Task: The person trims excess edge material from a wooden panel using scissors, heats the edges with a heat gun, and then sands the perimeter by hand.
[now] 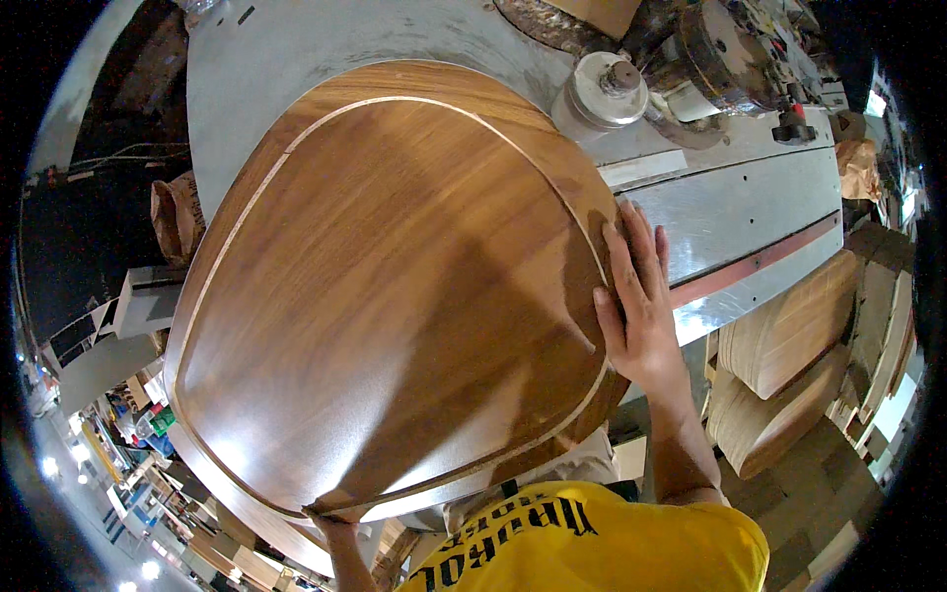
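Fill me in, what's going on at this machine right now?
A person holds a large curved wooden panel on a grey metal machine table. The right hand lies flat on the panel's right edge, and the left hand grips its near edge from below. The panel's far edge sits close to the spindle. More wooden pieces are stacked at the right.

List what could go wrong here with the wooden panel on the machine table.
The right hand lies flat on the wooden panel edge, not far from the spindle cutter; a slip might carry fingers toward it. The left hand grips only the near rim, so the panel could pivot or tip.
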A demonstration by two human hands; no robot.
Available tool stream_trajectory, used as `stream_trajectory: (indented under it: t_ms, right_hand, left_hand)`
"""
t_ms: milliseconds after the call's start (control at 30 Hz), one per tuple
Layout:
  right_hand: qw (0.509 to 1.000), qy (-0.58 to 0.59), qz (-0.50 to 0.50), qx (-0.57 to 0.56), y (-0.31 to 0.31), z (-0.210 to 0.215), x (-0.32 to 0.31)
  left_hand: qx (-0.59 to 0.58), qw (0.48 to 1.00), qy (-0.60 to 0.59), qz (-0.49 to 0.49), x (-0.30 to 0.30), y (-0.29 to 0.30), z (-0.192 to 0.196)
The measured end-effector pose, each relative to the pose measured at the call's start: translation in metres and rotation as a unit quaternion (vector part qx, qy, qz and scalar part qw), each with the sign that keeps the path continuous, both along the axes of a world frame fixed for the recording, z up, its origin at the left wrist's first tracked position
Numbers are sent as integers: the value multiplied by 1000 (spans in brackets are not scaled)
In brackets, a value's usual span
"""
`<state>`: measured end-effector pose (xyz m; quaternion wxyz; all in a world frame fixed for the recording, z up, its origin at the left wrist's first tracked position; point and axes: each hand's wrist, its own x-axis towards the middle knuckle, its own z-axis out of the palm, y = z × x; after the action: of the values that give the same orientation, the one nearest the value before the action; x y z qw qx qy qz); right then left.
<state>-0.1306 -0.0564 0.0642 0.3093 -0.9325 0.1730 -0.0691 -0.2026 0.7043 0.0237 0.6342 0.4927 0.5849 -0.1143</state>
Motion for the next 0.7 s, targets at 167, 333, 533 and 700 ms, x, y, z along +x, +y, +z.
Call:
stream_trajectory:
  t_ms: [167, 333, 533, 700]
  right_hand:
    - [1000, -8, 20, -6, -10, -5, 13]
    - [998, -25, 33, -49, -22, -4, 38]
    - [993, -100, -2, -68, -31, -10, 54]
    - [987, -139, -68, 38, -4, -20, 19]
  left_hand:
    - [61, 989, 54, 128, -15, -17, -11]
    - [67, 979, 43, 188, -17, -46, -5]
    - [140, 976, 82, 143, -10, -127, 19]
    - [180, 958, 90, 202, -16, -170, 28]
